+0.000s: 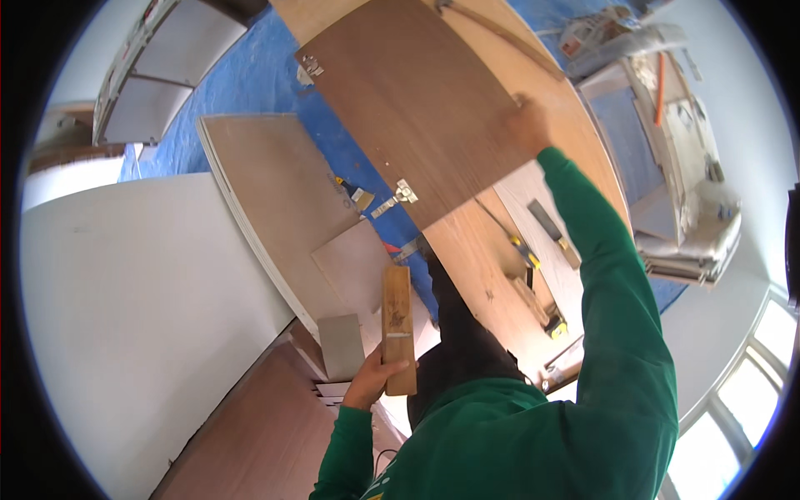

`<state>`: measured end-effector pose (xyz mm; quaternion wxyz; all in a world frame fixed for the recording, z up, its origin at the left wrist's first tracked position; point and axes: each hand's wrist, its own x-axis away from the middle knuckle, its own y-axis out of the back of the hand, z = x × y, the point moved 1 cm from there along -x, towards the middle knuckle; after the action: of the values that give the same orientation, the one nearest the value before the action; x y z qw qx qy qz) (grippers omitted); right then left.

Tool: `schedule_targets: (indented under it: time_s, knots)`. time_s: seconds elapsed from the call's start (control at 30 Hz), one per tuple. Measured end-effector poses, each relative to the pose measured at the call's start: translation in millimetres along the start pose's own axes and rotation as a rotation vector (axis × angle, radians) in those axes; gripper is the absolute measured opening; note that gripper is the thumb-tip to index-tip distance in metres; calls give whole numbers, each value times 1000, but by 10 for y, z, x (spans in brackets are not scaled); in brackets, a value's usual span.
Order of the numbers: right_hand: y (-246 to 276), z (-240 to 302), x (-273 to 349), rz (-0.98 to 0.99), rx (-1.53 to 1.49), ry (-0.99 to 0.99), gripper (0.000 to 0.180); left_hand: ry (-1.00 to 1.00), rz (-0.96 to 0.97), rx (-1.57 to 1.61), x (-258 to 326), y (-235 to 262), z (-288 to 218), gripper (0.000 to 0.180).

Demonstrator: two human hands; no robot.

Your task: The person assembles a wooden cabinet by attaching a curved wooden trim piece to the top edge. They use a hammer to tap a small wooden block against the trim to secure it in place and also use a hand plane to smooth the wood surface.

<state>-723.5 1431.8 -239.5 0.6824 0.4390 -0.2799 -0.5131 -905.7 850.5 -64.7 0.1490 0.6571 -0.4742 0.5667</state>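
Observation:
My left hand [372, 381] is closed round the lower end of a wooden hand plane [398, 308], a long block with a narrow slot across its face. It is held upright, away from the bench. My right hand [527, 127] is at the right edge of a brown cabinet door [417, 100]; motion smears its fingers, so their grip cannot be made out. The door lies flat on a plywood worktop [467, 267]. Along its left edge sit two metal hinges, an upper hinge [312, 65] and a lower hinge [406, 192].
On the worktop lie a yellow-and-black screwdriver [525, 252], a flat dark-bladed tool [550, 229], a tape measure [557, 327] and a long-handled tool [500, 33]. Boards [275, 158] lean at the left beside a large white panel [150, 325]. Blue sheeting [229, 92] covers the floor.

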Motion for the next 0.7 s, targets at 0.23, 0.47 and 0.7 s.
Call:
schedule_targets:
  time_s: [0.23,0.47,0.7]
  knots:
    - [-229,-727,-1722,137,534,105,65,54,-28,36,-42,166,-125,73]
    - [-218,-707,-2041,187,487,-31,52,185,-83,-83,-142,83,-98,78]
    - [598,-615,-837,108,100,-64,47,136,-48,-139,-189,138,60,81]
